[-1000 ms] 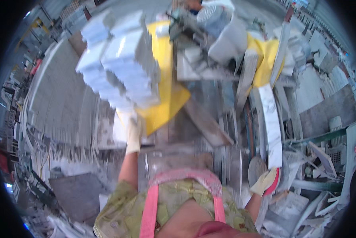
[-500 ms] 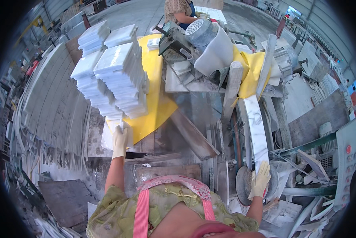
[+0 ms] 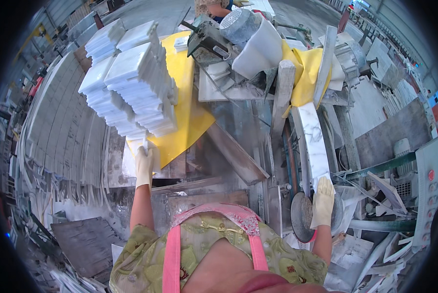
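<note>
Stone workshop, cluttered saw bench [image 3: 238, 146], grey with dust. Long white marble strip [image 3: 314, 141]: lies lengthwise on the bench at right, near end under the right hand [image 3: 322, 202], gloved, fingers flat and together on it. Left hand [image 3: 143, 165], gloved, arm stretched forward, pinching a small white tile [image 3: 144, 144] at the foot of the stacked tiles [image 3: 131, 85]. Stack rests on a yellow sheet [image 3: 189, 115]. Grey motor [image 3: 241, 24] behind.

left hand [image 3: 143, 166]: gloved, arm outstretched, fingers closed | right hand [image 3: 322, 202]: gloved, fingers extended flat
</note>
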`<state>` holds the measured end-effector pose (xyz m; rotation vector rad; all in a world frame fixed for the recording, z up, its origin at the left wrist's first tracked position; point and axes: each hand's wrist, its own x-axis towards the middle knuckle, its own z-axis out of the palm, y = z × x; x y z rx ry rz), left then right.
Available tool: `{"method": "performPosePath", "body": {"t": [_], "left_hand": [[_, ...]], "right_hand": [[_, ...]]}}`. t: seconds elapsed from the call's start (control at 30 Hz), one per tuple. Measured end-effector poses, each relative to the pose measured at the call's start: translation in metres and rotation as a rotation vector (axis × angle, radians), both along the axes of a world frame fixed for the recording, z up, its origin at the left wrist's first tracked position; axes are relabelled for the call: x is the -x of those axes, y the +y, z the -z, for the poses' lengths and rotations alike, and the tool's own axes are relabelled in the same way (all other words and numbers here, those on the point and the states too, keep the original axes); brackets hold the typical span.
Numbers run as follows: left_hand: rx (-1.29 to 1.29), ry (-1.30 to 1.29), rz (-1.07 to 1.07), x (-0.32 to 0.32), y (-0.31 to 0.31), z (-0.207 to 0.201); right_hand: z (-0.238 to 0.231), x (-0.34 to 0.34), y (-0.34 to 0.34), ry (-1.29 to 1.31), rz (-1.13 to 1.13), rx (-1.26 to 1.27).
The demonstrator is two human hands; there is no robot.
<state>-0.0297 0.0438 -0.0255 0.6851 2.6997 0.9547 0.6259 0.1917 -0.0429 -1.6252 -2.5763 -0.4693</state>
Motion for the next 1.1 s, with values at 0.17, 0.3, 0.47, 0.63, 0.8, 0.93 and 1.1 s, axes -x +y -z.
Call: {"method": "performPosePath", "body": {"t": [0.17, 0.3, 0.47, 0.63, 0.8, 0.93, 1.1], "left_hand": [[-0.011, 0.024, -0.007, -0.002, 0.000, -0.001], [0.007, 0.026, 0.002, -0.003, -0.003, -0.007], [0.020, 0.034, 0.024, 0.006, -0.001, 0.003], [-0.075, 0.051, 0.071, 0.004, -0.006, 0.012], [0.180, 0.038, 0.252, 0.005, -0.019, -0.023], [0.184, 0.006, 0.412, 0.015, -0.019, -0.036], [0.011, 0.076, 0.375, 0.004, -0.028, -0.006]], "right_hand": [[0.013, 0.008, 0.016, 0.055, 0.081, 0.056], [0.020, 0.011, 0.034, 0.033, 0.080, 0.092], [0.009, 0.003, 0.032, 0.019, -0.027, 0.008], [-0.041, 0.009, 0.043, 0.048, 0.339, 0.288], [-0.088, 0.077, 0.061, 0.655, 0.371, 0.299], [-0.083, 0.224, 0.021, 1.462, 0.080, 0.827], [-0.065, 0.418, -0.043, 1.533, -0.301, 1.050]]}}
